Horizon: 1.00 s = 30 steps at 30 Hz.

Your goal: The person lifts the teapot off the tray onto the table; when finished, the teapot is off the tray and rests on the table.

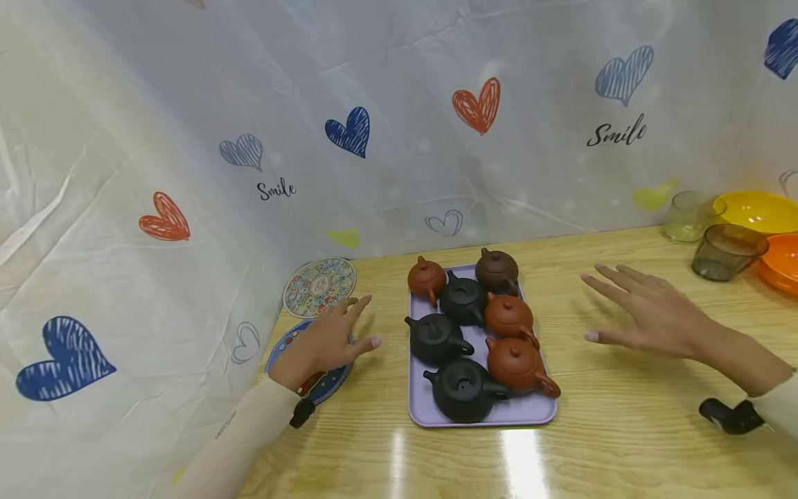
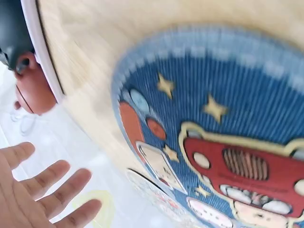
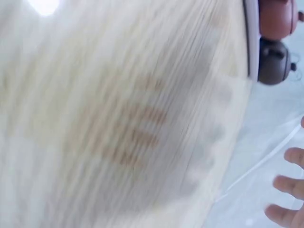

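A lilac tray (image 1: 419, 414) in the head view carries several small teapots. Black teapots (image 1: 466, 391) stand along its left and front, reddish-brown teapots (image 1: 515, 364) on the right and at the back left, and a dark brown teapot (image 1: 497, 270) at the back right. My left hand (image 1: 330, 337) hovers left of the tray, above a round blue mat (image 2: 185, 95), with its fingers spread and nothing in it. To the right of the tray, my right hand (image 1: 651, 315) is held over the table with fingers extended, also holding nothing.
A round patterned mat (image 1: 321, 285) lies at the back left by the curtain (image 1: 399, 173). At the back right stand a clear glass (image 1: 684, 216), a dark glass (image 1: 726, 253), a yellow bowl (image 1: 762, 212) and an orange bowl (image 1: 782, 263). The table (image 1: 361, 443) is wooden.
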{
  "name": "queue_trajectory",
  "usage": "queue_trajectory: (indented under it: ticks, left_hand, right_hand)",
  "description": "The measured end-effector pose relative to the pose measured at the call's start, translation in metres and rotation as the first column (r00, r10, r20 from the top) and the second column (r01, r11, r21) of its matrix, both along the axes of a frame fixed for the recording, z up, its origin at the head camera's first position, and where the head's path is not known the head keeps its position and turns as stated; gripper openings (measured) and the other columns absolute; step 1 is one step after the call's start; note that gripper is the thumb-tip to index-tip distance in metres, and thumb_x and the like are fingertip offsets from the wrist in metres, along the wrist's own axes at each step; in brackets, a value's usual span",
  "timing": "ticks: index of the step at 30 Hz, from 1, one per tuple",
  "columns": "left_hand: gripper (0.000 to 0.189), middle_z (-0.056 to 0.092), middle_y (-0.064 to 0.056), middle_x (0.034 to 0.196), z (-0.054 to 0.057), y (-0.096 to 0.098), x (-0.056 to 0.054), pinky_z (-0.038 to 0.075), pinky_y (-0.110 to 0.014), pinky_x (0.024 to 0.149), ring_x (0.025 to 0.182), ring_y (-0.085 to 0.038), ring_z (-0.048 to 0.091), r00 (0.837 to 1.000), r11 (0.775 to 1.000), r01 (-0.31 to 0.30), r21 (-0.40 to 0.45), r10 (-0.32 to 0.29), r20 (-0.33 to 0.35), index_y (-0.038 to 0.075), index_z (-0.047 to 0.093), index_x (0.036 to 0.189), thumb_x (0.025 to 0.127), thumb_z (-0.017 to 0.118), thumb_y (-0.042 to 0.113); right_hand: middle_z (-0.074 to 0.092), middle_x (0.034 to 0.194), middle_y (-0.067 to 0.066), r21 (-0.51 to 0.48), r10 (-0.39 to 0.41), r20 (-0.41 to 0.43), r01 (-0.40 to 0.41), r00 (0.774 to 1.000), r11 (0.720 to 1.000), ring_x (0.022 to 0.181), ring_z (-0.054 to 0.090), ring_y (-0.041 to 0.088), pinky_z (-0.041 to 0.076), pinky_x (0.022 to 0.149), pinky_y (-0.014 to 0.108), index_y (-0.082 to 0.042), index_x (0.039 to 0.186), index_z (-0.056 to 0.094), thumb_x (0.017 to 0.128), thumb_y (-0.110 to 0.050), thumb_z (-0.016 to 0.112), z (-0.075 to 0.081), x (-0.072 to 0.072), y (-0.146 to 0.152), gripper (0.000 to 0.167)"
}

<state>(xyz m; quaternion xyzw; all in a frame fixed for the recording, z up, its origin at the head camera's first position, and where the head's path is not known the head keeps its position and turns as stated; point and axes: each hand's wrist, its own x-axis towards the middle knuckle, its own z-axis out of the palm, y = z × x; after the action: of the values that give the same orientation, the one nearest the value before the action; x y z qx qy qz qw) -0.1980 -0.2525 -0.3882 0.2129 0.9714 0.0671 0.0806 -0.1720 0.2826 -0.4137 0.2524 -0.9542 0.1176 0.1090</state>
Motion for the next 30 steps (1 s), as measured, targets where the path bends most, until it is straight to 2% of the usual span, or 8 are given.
queue_trajectory:
  ticks: [5,10,13,17,21,25,28,30]
  left_hand:
    - [0.089,0.036,-0.022,0.157,-0.001,0.006,0.02,0.045,-0.06,0.103,0.134,-0.043,0.048,0.997,0.995,-0.031,0.095,0.025,0.068,0.016,0.022,0.161,0.094,0.048,0.07]
    - [0.075,0.049,-0.02,0.147,-0.011,0.014,0.035,0.051,-0.054,0.097,0.121,-0.037,0.06,0.98,0.954,-0.077,0.291,0.019,0.197,0.005,0.033,0.155,0.1,0.054,0.051]
    - [0.064,0.058,-0.019,0.137,-0.019,0.021,0.041,0.055,-0.047,0.09,0.113,-0.032,0.065,0.955,0.905,-0.127,0.405,0.001,0.298,0.001,0.041,0.149,0.102,0.056,0.04]
    - [0.056,0.062,-0.016,0.126,-0.029,0.034,0.051,0.057,-0.036,0.076,0.101,-0.023,0.066,0.896,0.816,-0.262,0.515,0.008,0.444,-0.001,0.046,0.143,0.101,0.059,0.033]
    - [0.051,0.061,-0.017,0.118,-0.033,0.051,0.064,0.059,-0.035,0.072,0.094,-0.019,0.065,0.817,0.68,-0.432,0.593,0.016,0.576,-0.006,0.045,0.139,0.099,0.061,0.02]
    - [0.053,0.058,-0.018,0.115,-0.035,0.063,0.071,0.061,-0.035,0.071,0.09,-0.018,0.063,0.749,0.569,-0.545,0.616,0.0,0.662,-0.011,0.043,0.137,0.093,0.065,0.01]
    - [0.058,0.057,-0.019,0.115,-0.037,0.067,0.074,0.061,-0.034,0.071,0.088,-0.017,0.063,0.743,0.544,-0.564,0.621,0.006,0.67,-0.011,0.042,0.137,0.089,0.068,0.008]
    - [0.061,0.058,-0.02,0.115,-0.039,0.069,0.075,0.061,-0.033,0.072,0.088,-0.016,0.064,0.751,0.542,-0.56,0.627,0.013,0.66,-0.012,0.041,0.137,0.086,0.07,0.005]
  right_hand:
    - [0.049,0.149,0.019,-0.151,0.018,0.149,0.004,0.989,0.989,0.129,0.05,0.047,0.045,0.091,0.066,-0.016,0.152,0.044,0.086,-0.047,0.076,0.006,0.017,-0.014,0.08]
    - [0.062,0.133,0.014,-0.327,0.081,0.302,0.024,0.95,0.945,0.104,0.066,0.022,0.056,0.073,0.039,-0.013,0.14,0.055,0.094,-0.034,0.069,0.007,0.036,-0.029,0.053]
    - [0.065,0.126,0.013,-0.432,0.154,0.353,0.015,0.923,0.902,0.088,0.066,0.007,0.053,0.062,0.027,-0.011,0.132,0.06,0.097,-0.025,0.066,0.004,0.044,-0.038,0.038]
    - [0.066,0.121,0.014,-0.532,0.239,0.431,0.031,0.87,0.846,0.081,0.065,0.007,0.051,0.06,0.027,-0.009,0.127,0.063,0.1,-0.018,0.061,-0.001,0.05,-0.047,0.028]
    - [0.067,0.112,0.015,-0.595,0.313,0.52,0.074,0.795,0.8,0.076,0.065,0.014,0.051,0.059,0.03,-0.004,0.125,0.061,0.103,-0.019,0.055,-0.004,0.054,-0.055,0.027]
    - [0.066,0.078,0.005,-0.64,0.381,0.59,0.125,0.712,0.759,0.058,0.055,0.01,0.048,0.051,0.029,-0.002,0.12,0.062,0.103,-0.02,0.055,-0.004,0.059,-0.067,0.025]
    - [0.066,0.074,0.005,-0.653,0.402,0.617,0.156,0.676,0.741,0.052,0.047,0.003,0.044,0.045,0.027,-0.003,0.114,0.064,0.103,-0.022,0.057,-0.006,0.063,-0.076,0.023]
    - [0.068,0.081,0.009,-0.654,0.399,0.626,0.173,0.671,0.736,0.05,0.045,0.001,0.042,0.043,0.026,-0.003,0.112,0.065,0.102,-0.023,0.058,-0.007,0.065,-0.081,0.023]
